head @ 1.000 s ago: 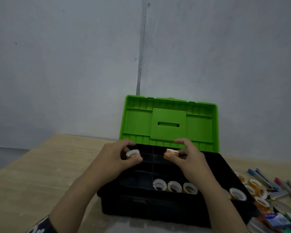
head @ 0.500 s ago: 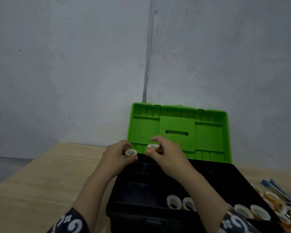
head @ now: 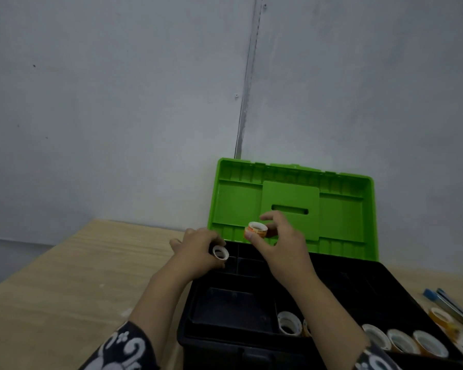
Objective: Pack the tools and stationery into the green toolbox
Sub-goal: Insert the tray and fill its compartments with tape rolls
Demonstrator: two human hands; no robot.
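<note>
The green toolbox (head: 340, 217) stands open on the table, its green lid upright against the wall and its black tray (head: 233, 311) divided into compartments. My left hand (head: 195, 252) grips a small white tape roll (head: 220, 252) over the tray's back left compartments. My right hand (head: 281, 244) pinches an orange tape roll (head: 256, 229) above the tray's back edge, in front of the lid. Several tape rolls (head: 288, 323) stand on edge in the front compartments, partly hidden by my right forearm.
The wooden table (head: 64, 284) stretches to the left of the box. More tape rolls (head: 443, 320) and blue pens (head: 449, 305) lie on the table at the right edge. A grey wall stands close behind the lid.
Both hands, each holding its tape roll, have moved toward the back left of the tray. The camera has tilted up and left.
</note>
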